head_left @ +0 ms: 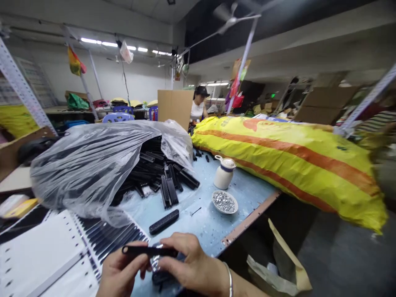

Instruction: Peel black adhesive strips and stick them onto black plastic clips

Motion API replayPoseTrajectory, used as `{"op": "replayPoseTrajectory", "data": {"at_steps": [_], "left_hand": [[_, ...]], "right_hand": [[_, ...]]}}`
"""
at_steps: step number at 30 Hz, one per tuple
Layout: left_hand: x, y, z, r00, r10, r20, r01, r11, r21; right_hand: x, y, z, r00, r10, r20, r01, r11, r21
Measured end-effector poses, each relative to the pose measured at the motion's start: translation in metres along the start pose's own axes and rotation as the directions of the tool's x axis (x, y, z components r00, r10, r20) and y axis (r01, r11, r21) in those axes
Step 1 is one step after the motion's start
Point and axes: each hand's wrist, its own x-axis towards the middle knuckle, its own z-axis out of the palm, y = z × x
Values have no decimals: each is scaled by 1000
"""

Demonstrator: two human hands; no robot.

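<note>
Low in the head view, my left hand pinches one end of a slim black plastic piece with a small hole at its tip. My right hand wears a bracelet and closes its thumb and fingers around the other end. Shiny silver metal shows between the hands, above a dark block; my fingers partly cover both. Just beyond lies a black textured handle-like piece. A white dish of small silver bits and a white jar stand farther right.
A clear plastic bag spills black plastic pieces onto the blue tabletop. A large yellow sack lies along the right. White perforated sheets are at left. A person sits behind a cardboard sheet.
</note>
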Motion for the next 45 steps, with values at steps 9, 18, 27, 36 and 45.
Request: {"op": "replayPoseTrajectory", "data": {"at_steps": [9,18,27,36,45], "left_hand": [[-7,-6,-3,996,-45,76,43,999,26],[26,-9,-25,995,88,-37,-56,855,515],[84,-43,-23,984,159,81,-153,520,841],[86,-49,-23,991,45,123,-127,553,823],[85,-53,-30,997,-21,71,-39,669,742]], "right_hand": [[-3,13,-1,982,-182,49,180,983,41],[15,60,-52,997,-28,-68,22,997,-80],[63,133,-43,999,-16,31,25,949,-314],[50,138,-35,981,-59,183,111,951,-287],[35,128,-39,978,-87,191,133,961,-243]]}}
